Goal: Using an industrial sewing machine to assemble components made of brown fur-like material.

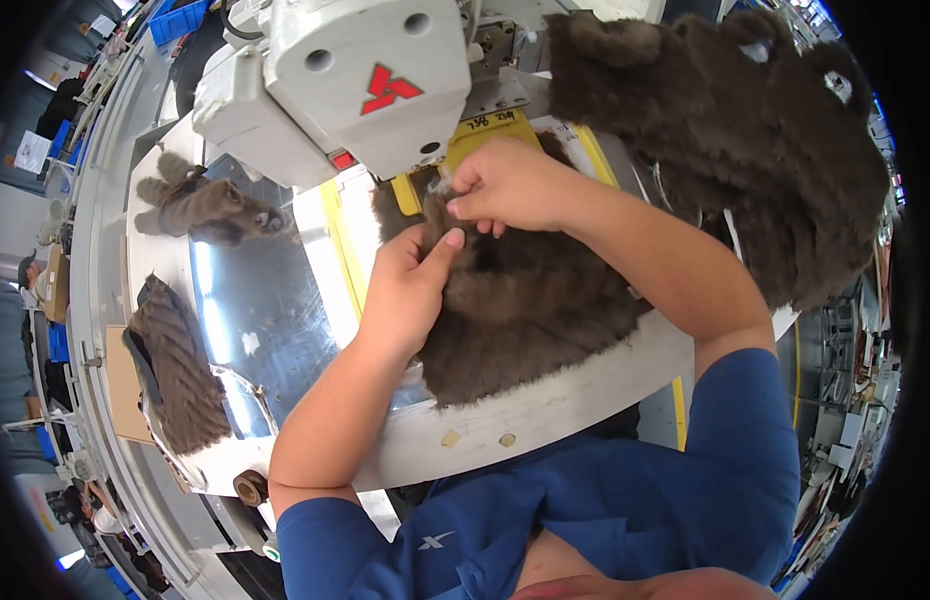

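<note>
A brown furry fabric piece (pixel 530 330) lies on the white sewing table in front of me, under the head of a white sewing machine (pixel 370 90). My left hand (pixel 405 285) pinches an edge of this fabric between thumb and fingers. Just to its upper right, my right hand (pixel 510 190) also has thumb and fingertips closed on the fabric edge, close below the machine head. A yellow plate (pixel 490 135) shows beside the right hand, partly covered by it. The needle area is hidden behind the machine head.
A big heap of brown fur pieces (pixel 765 160) covers the right side. At the left lie a small brown furry piece with rounded lobes (pixel 210 205) and a ribbed brown piece (pixel 180 365). A brown roll (pixel 251 487) sits at the table's lower left edge. A blue bin (pixel 178 20) stands far left.
</note>
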`<state>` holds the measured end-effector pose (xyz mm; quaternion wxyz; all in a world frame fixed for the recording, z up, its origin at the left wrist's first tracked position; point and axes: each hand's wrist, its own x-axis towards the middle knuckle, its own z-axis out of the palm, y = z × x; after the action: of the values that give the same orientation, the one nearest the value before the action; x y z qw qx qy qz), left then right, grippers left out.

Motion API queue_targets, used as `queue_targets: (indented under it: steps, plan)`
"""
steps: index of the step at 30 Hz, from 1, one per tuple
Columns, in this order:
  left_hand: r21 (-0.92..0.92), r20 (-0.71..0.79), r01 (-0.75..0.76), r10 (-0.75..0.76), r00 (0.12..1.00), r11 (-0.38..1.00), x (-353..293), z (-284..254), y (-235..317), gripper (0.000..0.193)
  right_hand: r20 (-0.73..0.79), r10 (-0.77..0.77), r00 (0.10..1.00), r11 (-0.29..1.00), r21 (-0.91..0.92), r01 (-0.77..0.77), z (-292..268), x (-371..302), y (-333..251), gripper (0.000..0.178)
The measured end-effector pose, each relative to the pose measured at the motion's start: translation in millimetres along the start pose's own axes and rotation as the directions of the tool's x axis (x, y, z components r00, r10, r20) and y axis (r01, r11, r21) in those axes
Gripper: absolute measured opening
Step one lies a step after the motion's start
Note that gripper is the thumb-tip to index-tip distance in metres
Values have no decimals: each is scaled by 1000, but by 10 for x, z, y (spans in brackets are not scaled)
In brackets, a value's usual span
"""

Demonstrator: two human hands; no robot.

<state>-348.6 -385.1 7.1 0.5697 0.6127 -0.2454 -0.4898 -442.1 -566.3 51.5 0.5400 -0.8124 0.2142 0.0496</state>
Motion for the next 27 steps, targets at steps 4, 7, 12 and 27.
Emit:
queue_targets:
  steps: [4,7,12,27]
  plan:
    - [460,-159,-100,192,968,882,29,-68,24,26,-85,-52,995,949,-315,23,3,365,58,23]
    - [734,-34,-200,329,944,649,-5,-146,45,48,-195,-249,949,898,-414,151,86,466,100,24]
    - [924,240,-360,531,812,132,33,-168,38,63,-228,-259,939,858,-500,115,66,508,221,27]
    - [936,349,-311,575,741,-167,436,-178,40,25,-220,-265,939,855,-504,123,-95,843,431,25]
